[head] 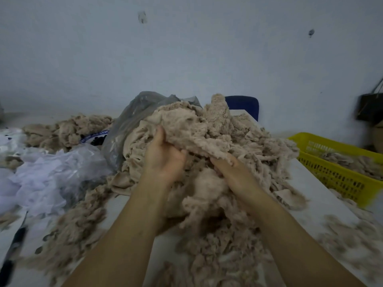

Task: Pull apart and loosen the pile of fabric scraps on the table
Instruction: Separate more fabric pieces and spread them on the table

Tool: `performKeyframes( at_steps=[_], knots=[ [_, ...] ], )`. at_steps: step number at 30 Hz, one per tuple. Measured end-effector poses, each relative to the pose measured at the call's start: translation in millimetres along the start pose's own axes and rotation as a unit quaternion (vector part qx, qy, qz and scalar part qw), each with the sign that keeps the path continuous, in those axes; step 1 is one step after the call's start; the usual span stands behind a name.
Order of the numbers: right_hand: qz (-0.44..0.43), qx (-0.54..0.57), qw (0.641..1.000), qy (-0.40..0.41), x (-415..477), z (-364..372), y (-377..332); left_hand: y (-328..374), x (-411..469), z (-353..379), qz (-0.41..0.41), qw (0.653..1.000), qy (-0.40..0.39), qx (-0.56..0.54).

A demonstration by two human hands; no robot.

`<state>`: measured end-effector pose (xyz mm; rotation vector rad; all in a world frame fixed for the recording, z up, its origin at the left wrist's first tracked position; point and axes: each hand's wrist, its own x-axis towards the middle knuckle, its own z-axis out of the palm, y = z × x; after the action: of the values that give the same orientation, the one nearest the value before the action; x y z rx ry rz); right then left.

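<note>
A big heap of beige fabric scraps (238, 146) covers the middle of the white table (319, 193). My left hand (163, 156) grips a thick fuzzy clump of scraps (186, 131) at the heap's near left side, thumb on top. My right hand (230, 168) is closed on the same clump's lower right edge, fingers partly buried in the fabric. Loose scraps (207, 245) lie between my forearms and spread toward the table's near edge.
A yellow plastic basket (339, 179) holding some scraps stands at the right. Crumpled clear plastic bags (51, 175) lie at the left, a grey bag (132, 117) behind the heap. A second scrap pile (66, 129) sits far left. A blue chair back (244, 104) stands behind the table.
</note>
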<state>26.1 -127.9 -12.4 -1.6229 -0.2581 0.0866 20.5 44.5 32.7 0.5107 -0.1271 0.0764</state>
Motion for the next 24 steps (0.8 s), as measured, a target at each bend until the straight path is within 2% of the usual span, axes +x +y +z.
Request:
performKeyframes(
  at_steps=[3,5,7,10,13,15,18,20,21,22,23,24],
  knots=[
    [0.08,0.013,0.992,0.101,-1.0,-23.3,11.1,16.5,2.8,-11.0,0.0,0.997,0.024,-0.074],
    [0.127,0.057,0.973,0.183,-2.3,-43.4,14.9,22.3,3.6,-22.0,-0.006,0.997,0.06,-0.057],
    [0.144,0.136,0.948,0.25,-2.7,-61.2,14.6,25.4,6.4,-34.7,0.024,0.992,0.11,-0.057],
    [0.126,0.235,0.911,0.315,-3.4,-74.6,11.4,27.5,4.9,-50.7,0.038,0.987,0.153,-0.037],
    [0.107,0.3,0.89,0.326,-0.7,-73.7,8.9,25.4,-1.1,-60.5,0.049,0.985,0.167,-0.015],
    [0.1,0.325,0.878,0.338,-0.8,-74.6,9.2,30.9,-3.8,-64.9,0.079,0.985,0.148,-0.041],
    [0.091,0.357,0.839,0.401,-6.3,-79.4,12.0,47.7,-4.8,-72.3,0.103,0.985,0.106,-0.085],
    [0.099,0.333,0.847,0.402,-9.1,-77.8,11.3,48.8,-4.7,-73.0,0.067,0.992,0.099,-0.04],
    [0.104,0.29,0.876,0.371,-7.0,-72.5,8.5,43.4,-5.1,-70.0,0.031,0.994,0.108,-0.007],
    [0.114,0.189,0.923,0.315,-3.3,-65.9,5.6,36.0,-6.7,-65.7,0.0,0.993,0.116,0.021],
    [0.114,0.031,0.96,0.254,0.4,-59.1,3.1,28.3,-8.5,-60.7,-0.017,0.992,0.116,0.042],
    [0.092,-0.145,0.965,0.197,2.2,-51.5,-1.0,21.7,-10.4,-54.2,-0.026,0.992,0.115,0.055]
  ],
)
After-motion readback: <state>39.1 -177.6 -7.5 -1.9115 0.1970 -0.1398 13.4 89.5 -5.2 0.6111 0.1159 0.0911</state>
